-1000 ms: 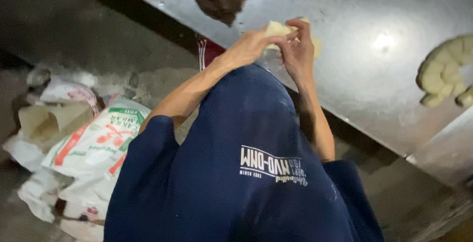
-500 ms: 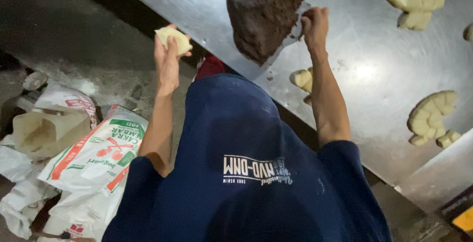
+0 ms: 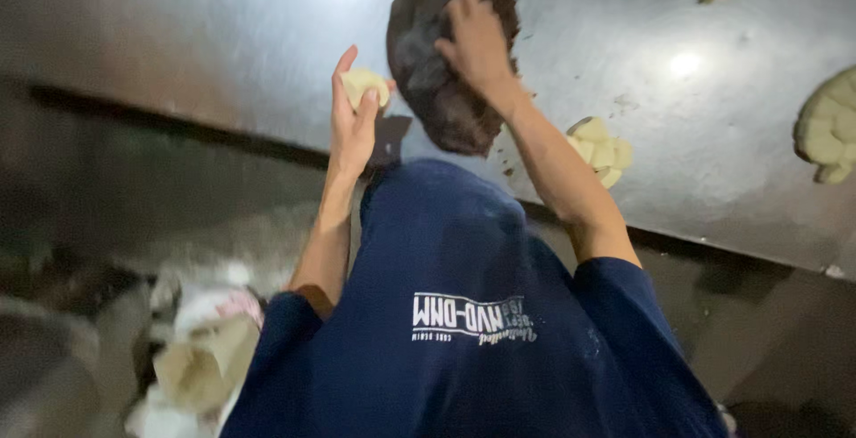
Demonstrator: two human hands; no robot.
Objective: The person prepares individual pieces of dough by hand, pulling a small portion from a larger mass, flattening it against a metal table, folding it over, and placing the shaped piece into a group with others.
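Our left hand (image 3: 352, 126) pinches pale dough piece (image 3: 366, 87), fingers curled round it, held above steel table (image 3: 223, 37) near its front edge. Our right hand (image 3: 477, 41) lies flat on brown dough mass (image 3: 446, 81), fingers spread. We judge both soft, sticky, easily dented; grip the mass from its rim. Small dough lump (image 3: 599, 148) just right; open table left.

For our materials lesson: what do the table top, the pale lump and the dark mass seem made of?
Table top: probably steel, dull grey with bright light glints.
Pale lump in the left hand: likely soft dough, matt cream.
Dark mass under the right hand: brown, rough, perhaps chocolate dough.
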